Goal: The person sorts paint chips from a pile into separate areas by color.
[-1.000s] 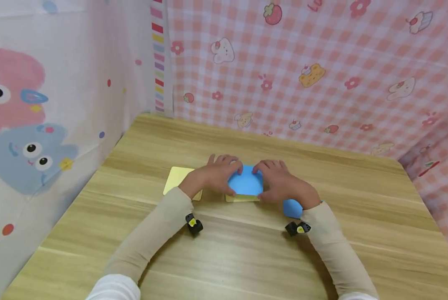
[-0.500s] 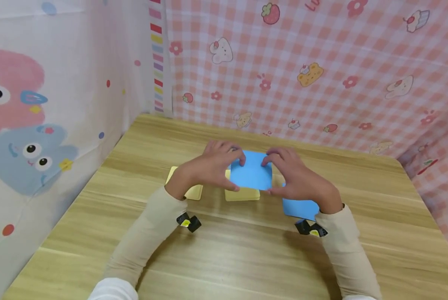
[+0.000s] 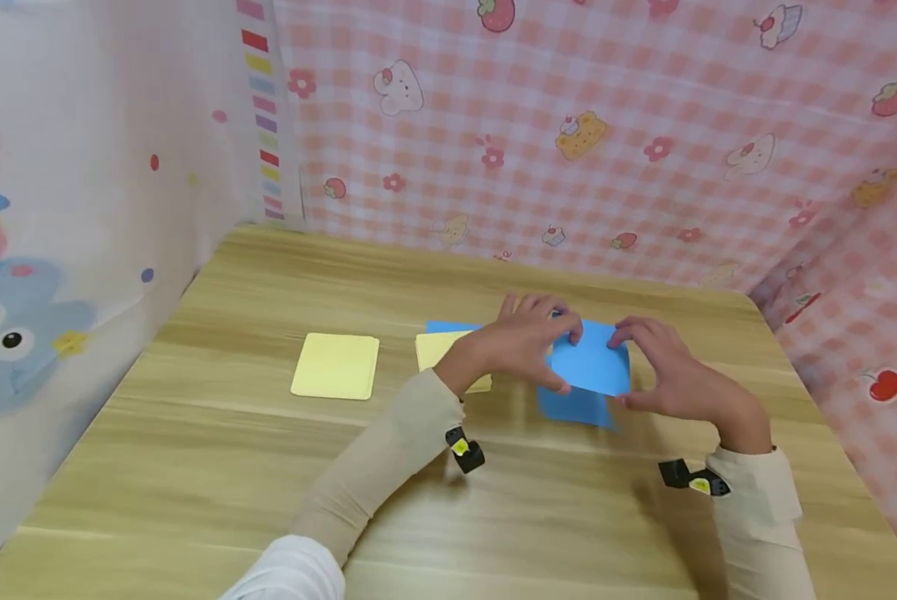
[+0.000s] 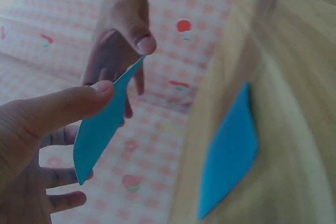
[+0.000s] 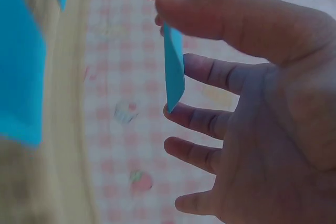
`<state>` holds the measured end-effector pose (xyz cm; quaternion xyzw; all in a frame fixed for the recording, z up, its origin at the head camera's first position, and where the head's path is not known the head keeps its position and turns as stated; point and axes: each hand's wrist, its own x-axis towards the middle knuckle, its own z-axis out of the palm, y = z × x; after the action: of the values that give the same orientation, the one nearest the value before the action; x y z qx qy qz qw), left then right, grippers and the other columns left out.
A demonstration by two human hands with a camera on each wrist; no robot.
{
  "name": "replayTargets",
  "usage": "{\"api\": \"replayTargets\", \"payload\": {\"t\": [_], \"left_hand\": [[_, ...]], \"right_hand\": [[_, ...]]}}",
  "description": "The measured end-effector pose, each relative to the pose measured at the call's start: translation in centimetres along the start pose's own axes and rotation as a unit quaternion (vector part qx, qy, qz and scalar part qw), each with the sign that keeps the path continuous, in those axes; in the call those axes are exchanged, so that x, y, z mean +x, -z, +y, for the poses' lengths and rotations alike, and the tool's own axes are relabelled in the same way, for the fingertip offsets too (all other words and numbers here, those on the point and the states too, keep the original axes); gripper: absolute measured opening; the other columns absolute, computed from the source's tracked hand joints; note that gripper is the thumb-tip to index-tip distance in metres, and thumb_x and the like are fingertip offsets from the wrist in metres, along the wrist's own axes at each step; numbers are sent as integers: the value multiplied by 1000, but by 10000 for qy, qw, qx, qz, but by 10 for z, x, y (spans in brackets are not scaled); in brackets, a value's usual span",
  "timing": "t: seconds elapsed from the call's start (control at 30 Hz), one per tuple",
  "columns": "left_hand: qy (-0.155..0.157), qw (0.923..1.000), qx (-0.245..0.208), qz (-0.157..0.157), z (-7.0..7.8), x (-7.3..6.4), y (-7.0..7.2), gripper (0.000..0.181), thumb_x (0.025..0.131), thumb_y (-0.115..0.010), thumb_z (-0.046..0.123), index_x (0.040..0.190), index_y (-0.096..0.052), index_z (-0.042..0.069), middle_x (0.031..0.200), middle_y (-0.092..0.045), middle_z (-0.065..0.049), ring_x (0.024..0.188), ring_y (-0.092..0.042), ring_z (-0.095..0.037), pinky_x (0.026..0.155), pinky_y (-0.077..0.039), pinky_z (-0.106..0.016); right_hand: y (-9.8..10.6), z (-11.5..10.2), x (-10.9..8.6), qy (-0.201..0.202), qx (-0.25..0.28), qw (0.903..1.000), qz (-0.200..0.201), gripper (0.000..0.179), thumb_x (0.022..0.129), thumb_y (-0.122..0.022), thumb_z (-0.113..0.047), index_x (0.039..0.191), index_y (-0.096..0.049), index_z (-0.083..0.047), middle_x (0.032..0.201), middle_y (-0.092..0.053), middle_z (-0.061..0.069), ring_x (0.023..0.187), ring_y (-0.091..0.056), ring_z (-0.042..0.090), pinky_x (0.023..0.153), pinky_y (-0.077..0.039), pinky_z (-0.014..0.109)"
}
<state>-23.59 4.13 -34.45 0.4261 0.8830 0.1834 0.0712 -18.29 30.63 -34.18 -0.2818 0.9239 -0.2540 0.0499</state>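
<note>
Both hands hold one blue paper square (image 3: pixel 593 358) between them, raised over the table. My left hand (image 3: pixel 522 348) pinches its left side with the thumb at the near corner and fingers at the far one. My right hand (image 3: pixel 677 379) pinches the right side the same way. Seen edge-on in the left wrist view, the held square (image 4: pixel 100 135) bends slightly. Below it, a second blue square (image 3: pixel 574 407) lies on the table, partly covered in the head view. A yellow paper stack (image 3: pixel 437 350) lies left of it, partly behind my left wrist, with a blue edge (image 3: pixel 452 326) showing beyond.
Another yellow paper stack (image 3: pixel 334 367) lies further left on the wooden table (image 3: pixel 193 450). A pink checked cloth (image 3: pixel 531 125) hangs along the back and right; a white printed cloth (image 3: pixel 118 125) borders the left.
Both hands lifted the blue square off the middle yellow stack and carried it right, over the other blue square. The head view turned a little to the right.
</note>
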Motion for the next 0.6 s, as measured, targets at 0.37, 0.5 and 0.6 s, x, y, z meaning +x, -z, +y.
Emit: {"api": "replayTargets", "payload": {"t": [0.37,0.5,0.6], "left_hand": [[623,9948,331,-734,-18,28,-56,59,80,-79,58,118,-46,28,146,-40,-3,142,-28,-29,118,-7,-66],[665,9928,305,-951,-18,28,-65,60,79,-80,59,117,-46,27,148,-40,-6,141,-28,-30,117,-7,-66],[583,9943,301,-846,-15,27,-59,60,80,-78,61,118,-48,27,155,-35,-6,147,-22,-31,117,-5,-66]], "right_hand": [[-40,52,19,-553,155,9946,-865,58,81,-84,-18,124,-46,-14,142,-39,19,125,-34,44,102,-30,65],[-46,57,17,-619,61,9936,-944,57,80,-85,-21,122,-47,-14,142,-40,18,123,-36,44,101,-31,65],[-41,52,12,-577,49,9947,-854,57,80,-85,-20,123,-48,-11,146,-37,21,129,-33,48,104,-26,68]]}}
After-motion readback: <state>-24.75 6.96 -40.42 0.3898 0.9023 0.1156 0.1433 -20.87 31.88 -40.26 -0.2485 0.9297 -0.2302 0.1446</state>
